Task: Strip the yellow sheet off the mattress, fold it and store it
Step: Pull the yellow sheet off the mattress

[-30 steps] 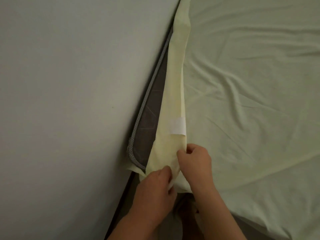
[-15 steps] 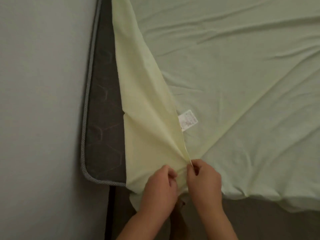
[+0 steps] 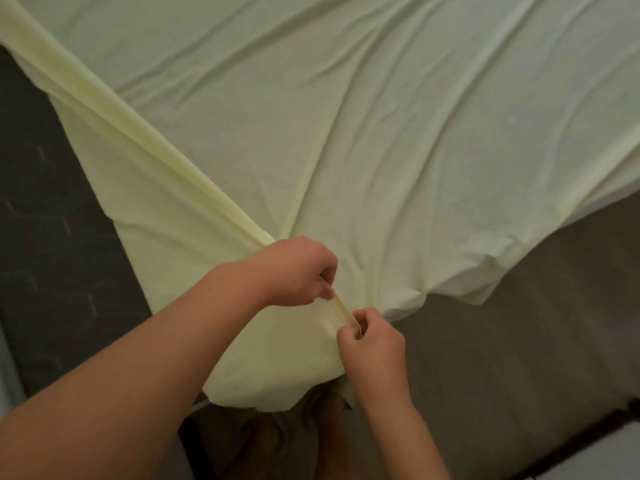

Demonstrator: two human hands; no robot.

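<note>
Fingers (image 3: 327,292) of my left hand (image 3: 294,270) and right hand (image 3: 372,341) pinch the sheet (image 3: 381,140) hem | sheet peeled off near-left corner | dark mattress (image 3: 52,209) bare at left

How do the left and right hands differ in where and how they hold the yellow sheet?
The left hand sits higher, gripping where the long taut fold of the yellow sheet ends; the right hand sits lower, nearer the person, pinching the sheet's edge. The left forearm crosses from the left side of the frame; the right forearm comes up from the bottom. Both are curled onto the same strip of hem, close together.
</note>
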